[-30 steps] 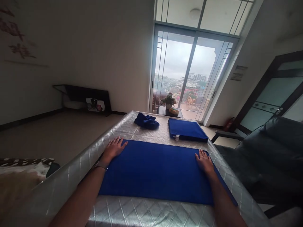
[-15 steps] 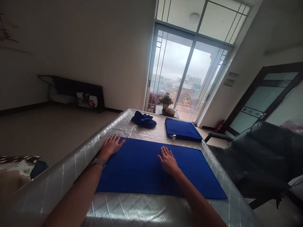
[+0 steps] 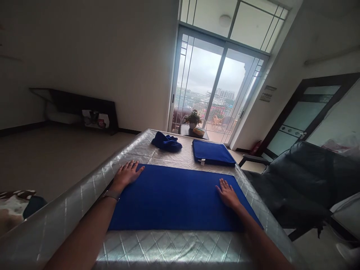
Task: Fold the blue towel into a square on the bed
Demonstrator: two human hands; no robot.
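A blue towel point(image 3: 174, 198) lies spread flat across a table with a silver quilted cover point(image 3: 168, 247). My left hand point(image 3: 127, 174) rests flat, fingers apart, on the towel's far left corner. Flat on the towel near its right edge lies my right hand point(image 3: 227, 194), its fingers spread. Neither hand holds anything. Farther back on the table sit a neatly folded blue towel point(image 3: 212, 153) and a crumpled blue towel point(image 3: 166, 142).
A dark leather armchair point(image 3: 303, 180) stands close to the table's right side. Behind the table are a small table with a potted plant point(image 3: 193, 119) and glass balcony doors point(image 3: 213, 86). A low dark shelf point(image 3: 78, 108) lines the left wall.
My right hand slid from the towel's right side to its middle, then back to the right edge. The left hand stayed at the far left corner. The camera shifted a little.
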